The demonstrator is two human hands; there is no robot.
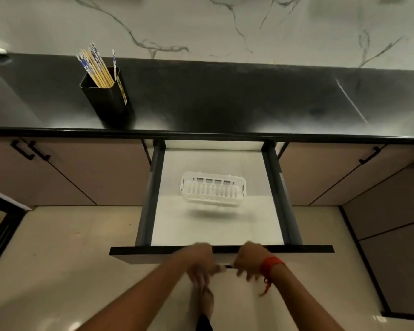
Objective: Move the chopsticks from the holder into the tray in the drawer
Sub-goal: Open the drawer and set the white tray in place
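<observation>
At the bottom centre of the frame, the left hand [197, 261] and right hand [250, 259] are both gripping the front of the open drawer [221, 251]; the white tray [212, 189] is sitting inside it; the chopsticks [95, 68] are standing in the black holder [106, 99] on the table [249, 101], upper left.

Both forearms are bare right up to where they leave view, with no sleeve showing on either one. The right hand [250, 261] has a red-orange thread band [270, 265] wound around its wrist, with a loose frayed tail of the same thread hanging from it. The left hand [197, 263] wears nothing, no ring or band that can be made out, though both hands are somewhat blurred.
</observation>
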